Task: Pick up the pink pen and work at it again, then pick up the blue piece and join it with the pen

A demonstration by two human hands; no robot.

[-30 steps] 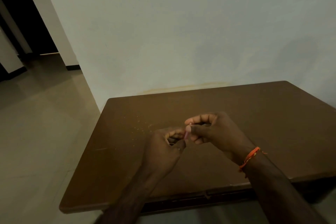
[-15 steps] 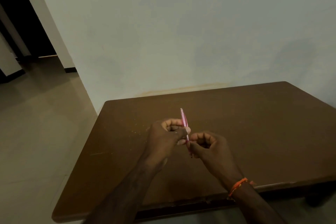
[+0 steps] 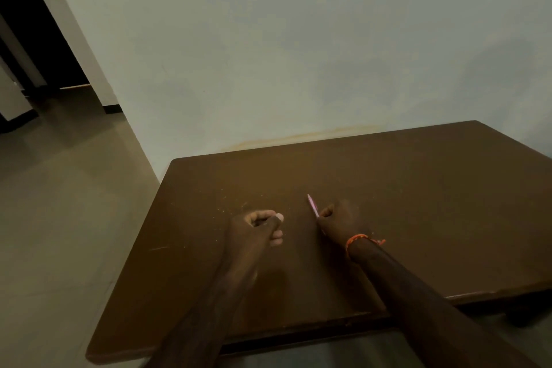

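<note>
The pink pen sits pinched in my right hand, fingers curled around its lower part, and its free end slants up toward eleven o'clock, clear of my knuckles. Hand and pen are low over the brown table, a little right of its middle; I cannot tell whether the pen's lower tip touches the wood. An orange thread bracelet circles that wrist at about five o'clock from the pen. At nine o'clock from the pen, near but apart, is my left hand, fingers curled in with the thumb across them; I see nothing in it. Pale specks dot the tabletop at eleven o'clock from that hand. Beyond the table's far edge, at twelve o'clock, rises a plain wall; a tiled floor and dark doorway lie off toward ten o'clock.
</note>
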